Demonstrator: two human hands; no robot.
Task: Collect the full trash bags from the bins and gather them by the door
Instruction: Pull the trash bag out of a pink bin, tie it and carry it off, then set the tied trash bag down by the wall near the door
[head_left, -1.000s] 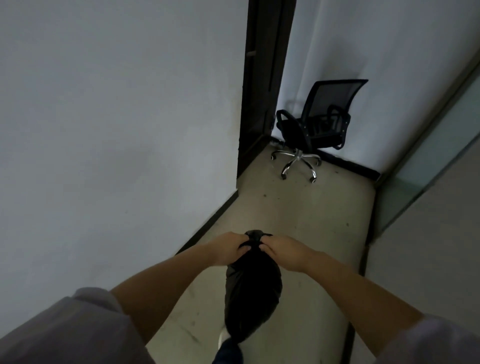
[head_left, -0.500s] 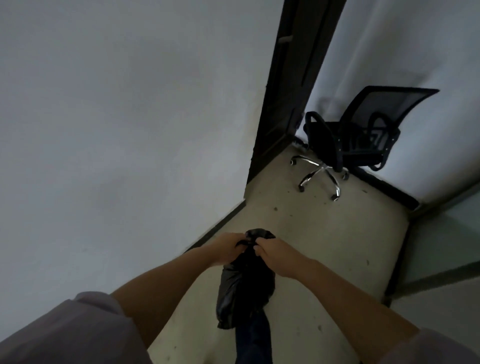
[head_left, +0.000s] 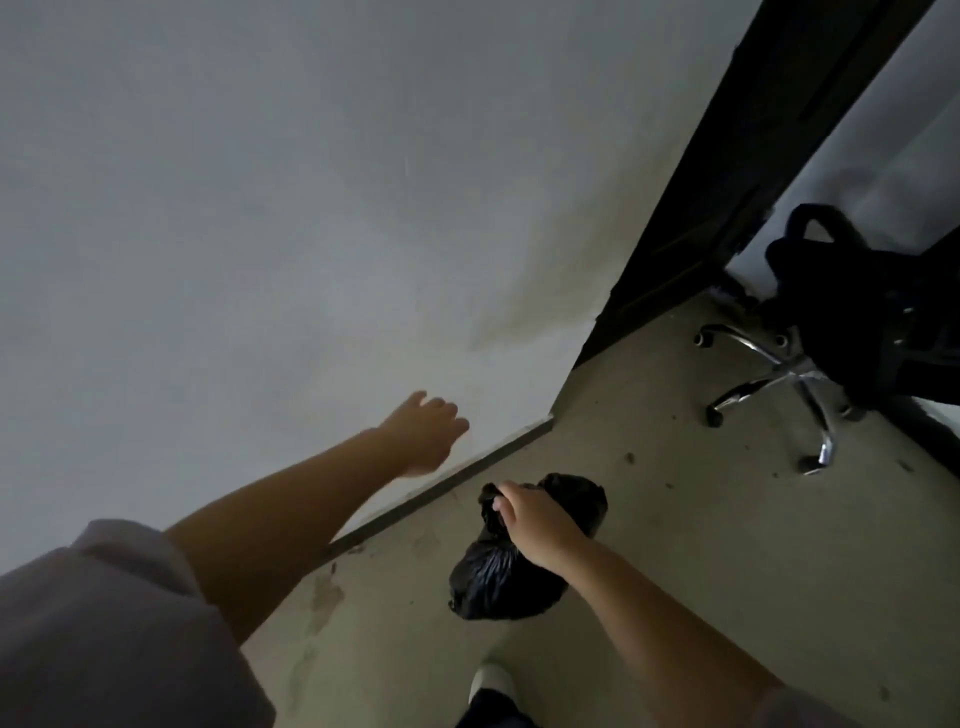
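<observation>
Right hand (head_left: 535, 525) clenched on neck of trash bag (head_left: 506, 577), lower middle. Left hand (head_left: 426, 436) spread, empty. I feared one-hand hold: bag could slip, spill on floor (head_left: 675, 545).

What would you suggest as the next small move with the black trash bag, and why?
Probably lower the bag to the floor beside the dark door frame and let go. The right hand alone grips its gathered neck, the left hand is open and free near the wall, and the doorway lies just ahead.
</observation>
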